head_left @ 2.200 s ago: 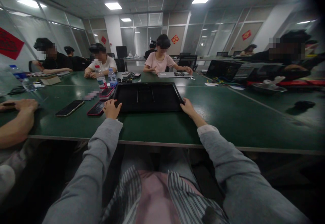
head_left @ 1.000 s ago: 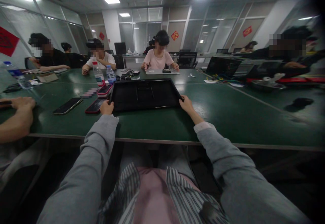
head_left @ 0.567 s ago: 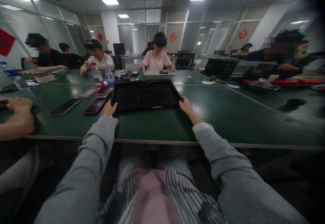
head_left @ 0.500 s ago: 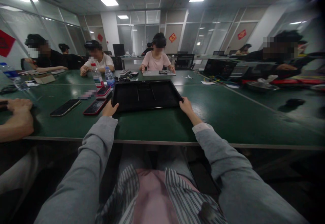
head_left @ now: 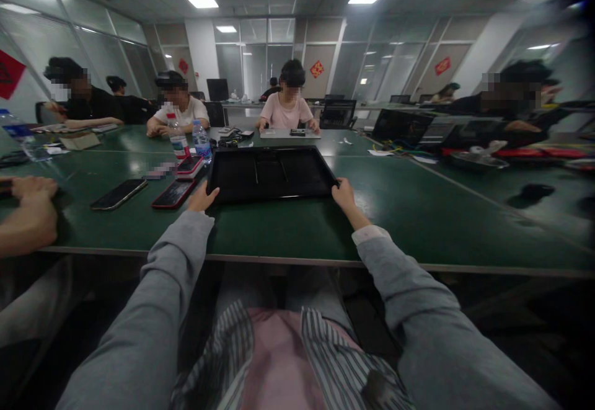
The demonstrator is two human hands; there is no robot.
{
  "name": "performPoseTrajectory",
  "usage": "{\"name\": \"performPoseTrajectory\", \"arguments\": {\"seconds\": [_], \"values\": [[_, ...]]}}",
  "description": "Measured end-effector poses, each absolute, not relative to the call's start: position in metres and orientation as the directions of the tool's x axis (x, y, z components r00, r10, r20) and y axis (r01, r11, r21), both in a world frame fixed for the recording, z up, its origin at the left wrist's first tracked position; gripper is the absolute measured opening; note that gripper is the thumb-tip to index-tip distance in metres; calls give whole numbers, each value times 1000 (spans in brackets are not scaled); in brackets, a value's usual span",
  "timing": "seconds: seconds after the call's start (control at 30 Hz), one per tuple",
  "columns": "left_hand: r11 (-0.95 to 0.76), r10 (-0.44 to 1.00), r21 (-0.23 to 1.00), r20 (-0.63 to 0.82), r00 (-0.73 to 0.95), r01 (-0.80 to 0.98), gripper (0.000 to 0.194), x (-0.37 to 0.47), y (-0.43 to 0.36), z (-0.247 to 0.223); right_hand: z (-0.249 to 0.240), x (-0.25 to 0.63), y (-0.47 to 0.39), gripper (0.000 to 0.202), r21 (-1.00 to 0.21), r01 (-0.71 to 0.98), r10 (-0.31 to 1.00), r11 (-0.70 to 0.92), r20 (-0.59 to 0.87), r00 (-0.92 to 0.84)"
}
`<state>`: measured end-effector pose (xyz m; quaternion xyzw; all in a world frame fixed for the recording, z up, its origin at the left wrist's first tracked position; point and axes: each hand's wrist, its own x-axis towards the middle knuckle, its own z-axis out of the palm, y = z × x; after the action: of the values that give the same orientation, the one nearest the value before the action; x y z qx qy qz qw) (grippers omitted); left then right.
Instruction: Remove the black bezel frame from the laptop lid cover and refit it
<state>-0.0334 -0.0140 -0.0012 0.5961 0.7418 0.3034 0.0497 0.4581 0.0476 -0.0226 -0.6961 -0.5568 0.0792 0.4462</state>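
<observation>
A person in grey sleeves, seen from their own head height, sits at a green table with both hands on a black tray-like panel, which lies wide side toward them with a raised rim and two thin lines near its middle. Take the panel as the centre of a clock, twelve pointing away from the wearer. The left hand grips it at eight o'clock, thumb out along the near corner, the other fingers mostly hidden behind the side edge — their exact spread cannot be told. The right hand, at four o'clock, pinches the rim between thumb and fingers. Whether the panel's underside touches the tabletop is unclear. At nine o'clock, just beside the left hand, lies a red-edged phone, with a dark phone farther out. At ten stand a red-capped bottle and a blue-labelled bottle, near each other. A tangle of dark cables sits around eleven. At twelve, across the table, sits a co-worker in a pink top — both hands at a flat pale board.
</observation>
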Motion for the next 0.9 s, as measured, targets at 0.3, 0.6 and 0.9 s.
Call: {"name": "performPoseTrajectory", "arguments": {"seconds": [0.3, 0.6, 0.9], "values": [[159, 912, 473, 266, -313, 867, 57, -25, -12, -2, -25, 458, 49, 52, -675, 737, 861, 8, 379, 338], [135, 789, 339, 532, -308, 931, 55, 19, -26, 0, -22, 428, 30, 52, -532, 847, 780, -25, 519, 349], [-213, 894, 231, 439, 94, 949, 58, 144, -22, -9, -10, 294, 5, 68, -388, 889, 933, 241, 344, -103]]}}
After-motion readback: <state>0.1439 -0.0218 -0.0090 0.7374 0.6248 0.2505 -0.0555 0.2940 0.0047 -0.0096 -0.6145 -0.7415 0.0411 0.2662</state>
